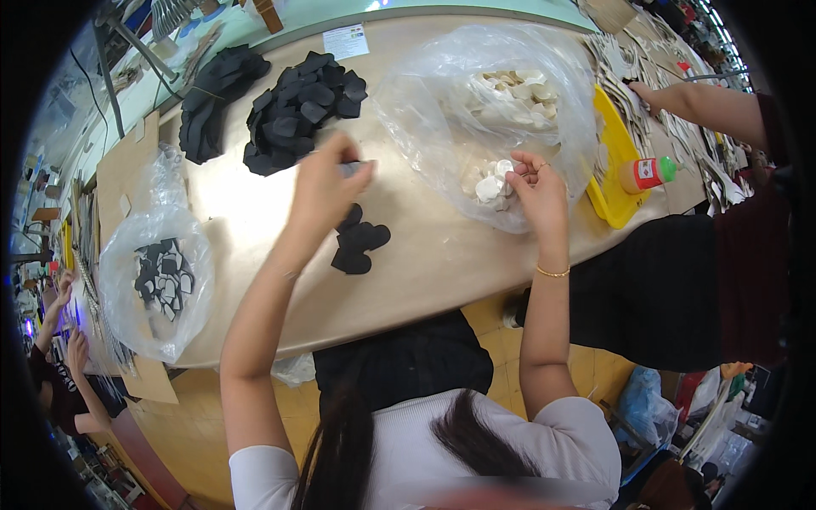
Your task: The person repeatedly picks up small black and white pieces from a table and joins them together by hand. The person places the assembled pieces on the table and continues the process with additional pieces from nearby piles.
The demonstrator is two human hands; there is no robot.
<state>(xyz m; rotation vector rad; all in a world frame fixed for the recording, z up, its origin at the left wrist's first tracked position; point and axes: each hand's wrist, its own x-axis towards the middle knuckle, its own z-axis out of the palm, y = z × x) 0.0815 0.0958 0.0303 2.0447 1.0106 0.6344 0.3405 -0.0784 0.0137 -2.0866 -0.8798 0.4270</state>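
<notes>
The right hand (542, 189) pinches white pieces (501, 170) over the bag (416, 106), probably set close for easy picking; the left hand (321, 185) (blurred, its grip I cannot tell) is near black pieces (361, 242) on the table (450, 268).

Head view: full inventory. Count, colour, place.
Table: one, tan, centre
Black piles: two, black, far left
Loose black pieces: several, black, centre
Left bag: one, clear, left
Mixed pieces: many, black and white, left bag
Right bag: one, clear, far right
White pieces: many, white, at right bag
Tray: one, yellow, right
Bottle: one, red and green, by tray
Paper: one, white, far edge
Strips: many, pale, beyond tray
Floor: one, yellow, below table
Co-workers: at least two, dark clothes, both sides
Bracelet: one, gold, right wrist
Left hand: one, blurred, above table
Right hand: one, bare, at white pieces
</notes>
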